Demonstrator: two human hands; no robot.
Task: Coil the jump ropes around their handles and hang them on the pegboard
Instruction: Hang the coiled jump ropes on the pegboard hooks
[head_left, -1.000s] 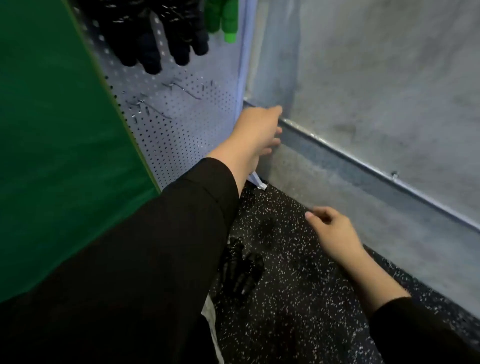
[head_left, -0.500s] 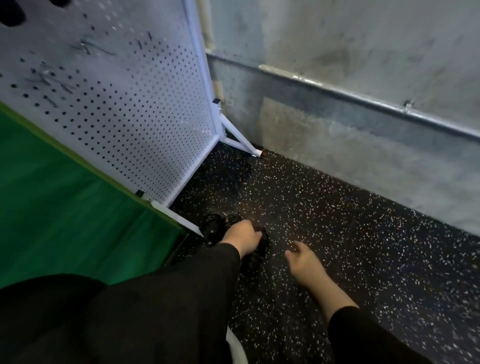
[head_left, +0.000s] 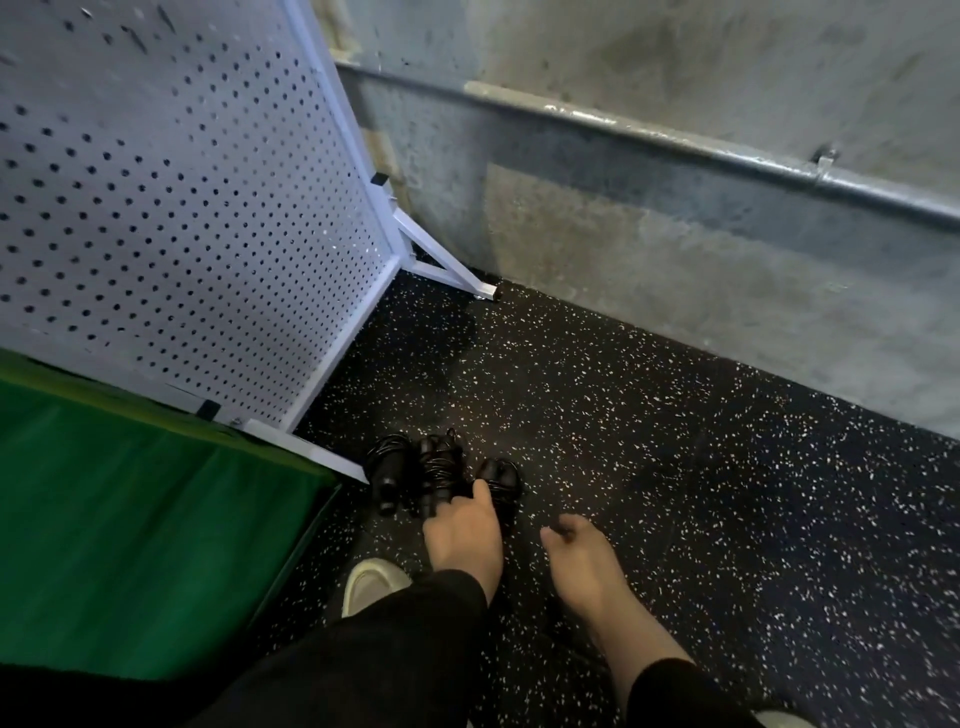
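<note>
Reaching for coiled jump ropes on the gym floor

Spreading across most of the view is the black speckled rubber floor (head_left: 675, 441), bounded at the back by a grey concrete wall (head_left: 675, 218) carrying a metal pipe (head_left: 727, 156). At the left a white pegboard (head_left: 182, 208) stands on a white frame foot, with a green mat (head_left: 130, 519) (a folded pad, it seems) below it. Three black jump ropes (head_left: 441, 475), each already wound around its handles, lie side by side on the floor just beside the pegboard's foot. The left hand (head_left: 465, 535) rests on the bundles, its fingers curled down over the middle one. The right hand (head_left: 582, 561) hovers near the floor, fingers loosely bent and holding nothing. A pale shoe (head_left: 371, 584) shows beneath the left sleeve.
</note>
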